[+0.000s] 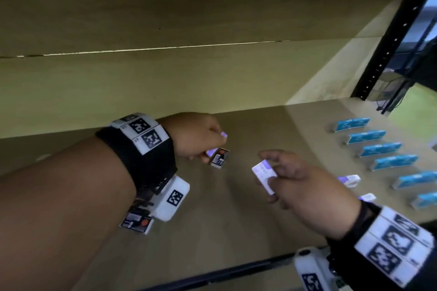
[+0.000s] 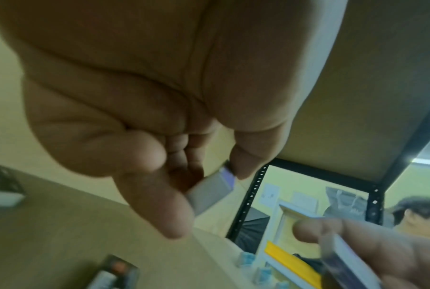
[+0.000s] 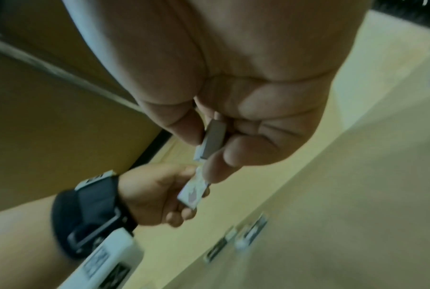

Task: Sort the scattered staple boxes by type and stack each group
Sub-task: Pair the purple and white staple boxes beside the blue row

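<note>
At about 8 o'clock on the shelf (image 1: 236,231), a black box (image 1: 137,221) with a red dot lies flat, partly under the left arm. It sits alone, well apart from the rest.

Next comes the left hand (image 1: 196,136). Its thumb and fingers pinch a small white box with a purple end (image 2: 210,190). The box pokes out past the fingertips, so only a little of it is held. A second black box (image 1: 220,158) lies just beside those fingers, at their 4 o'clock. It may be touching them; the head view does not settle that.

In the middle, the right hand (image 1: 298,184) pinches a white and purple box (image 1: 263,176) by its thin sides. Most of the box sticks out toward 10 o'clock.

At 3 o'clock, two more white and purple boxes (image 1: 350,180) lie near a row of blue boxes (image 1: 378,149) standing on edge.

What could go wrong? The left box could slip, because the pinch is so close to its end. The black box beside it could get bumped. If the right arm swings wide, the blue row might tip over.
</note>
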